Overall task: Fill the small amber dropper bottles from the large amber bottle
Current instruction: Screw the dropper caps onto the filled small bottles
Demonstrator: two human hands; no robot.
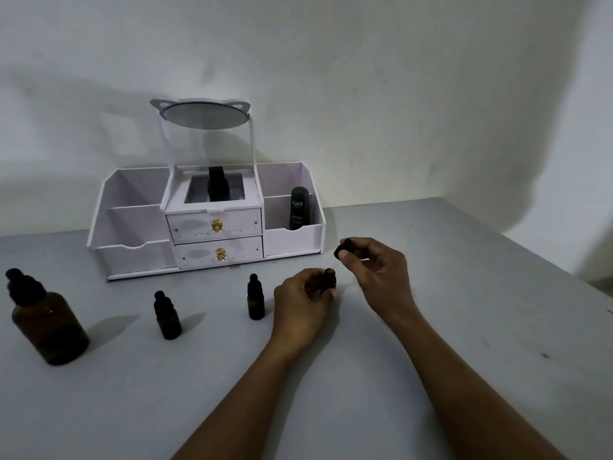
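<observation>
One large amber bottle (49, 327) is counted, and one grey table (431, 376). Three small amber dropper bottles are counted: two with caps on, the left capped bottle (167, 318) and the right capped bottle (255, 300), and one open bottle (330, 278). One loose dropper cap (343, 250) is counted. Two hands are seen, the left hand (298, 310) and the right hand (376, 265). One white organizer (132, 207) is counted, with two drawers, the upper drawer (192, 225) and the lower drawer (195, 255), two gold knobs, the upper knob (216, 225) and the lower knob (220, 254), and one round mirror (205, 116). Two dark items are counted inside it: one black tube (300, 207) and one black object (219, 187).
</observation>
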